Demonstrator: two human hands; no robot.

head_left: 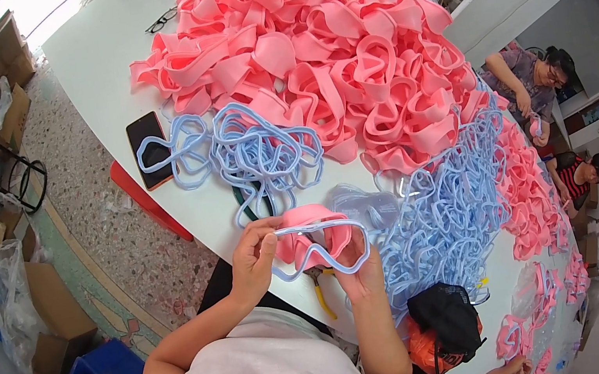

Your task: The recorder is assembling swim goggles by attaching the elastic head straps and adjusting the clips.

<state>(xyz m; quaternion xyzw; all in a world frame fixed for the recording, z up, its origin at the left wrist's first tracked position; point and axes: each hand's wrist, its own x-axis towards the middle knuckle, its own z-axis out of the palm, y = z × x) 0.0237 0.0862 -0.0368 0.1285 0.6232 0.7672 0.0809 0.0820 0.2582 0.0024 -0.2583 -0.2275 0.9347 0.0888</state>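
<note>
mask skirt (296, 249), curved, pink, pale blue goggle-shaped frame (319, 225)

The two-lensed, goggle-shaped frame (367, 243) is pale blue, the curved, soft-looking mask piece (312, 214) salmon pink. Pink repeats across the big heap of curved bands (342, 61), blue across the tangled heap of thin frames (437, 203). The smooth tabletop (87, 56) is white; a co-worker's top (572, 178) (boldest of all) has red-and-black stripes.
</note>
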